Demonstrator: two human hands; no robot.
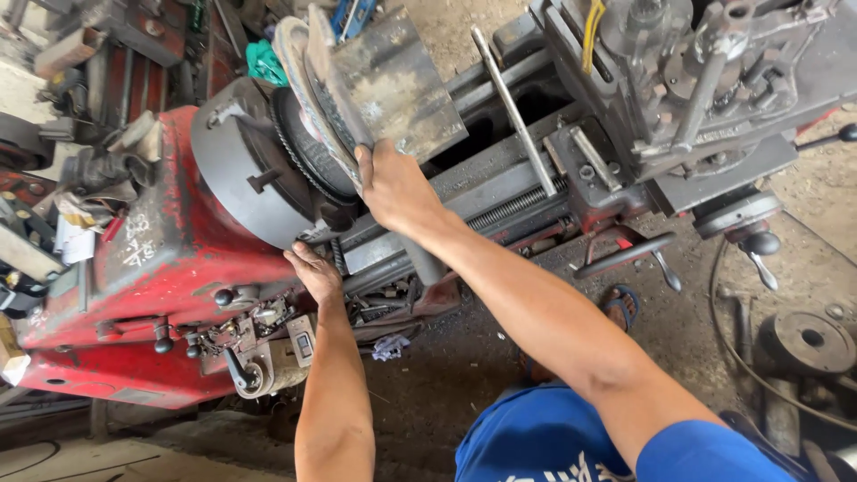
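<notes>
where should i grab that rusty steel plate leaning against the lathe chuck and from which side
Probably by the plate's free lower edge, coming from the operator's side, where the right hand already holds it. The plate stands on edge, tilted against the ring gear on the chuck, so that face is blocked; the outer face and far edge are open for a second grip.

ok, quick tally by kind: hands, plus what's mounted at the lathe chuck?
Hands: 2, right hand on the plate's edge, left hand at the red headstock
Toothed ring gear: 1
Rusty flat plate: 1
Grey chuck: 1
Total: 5
</notes>
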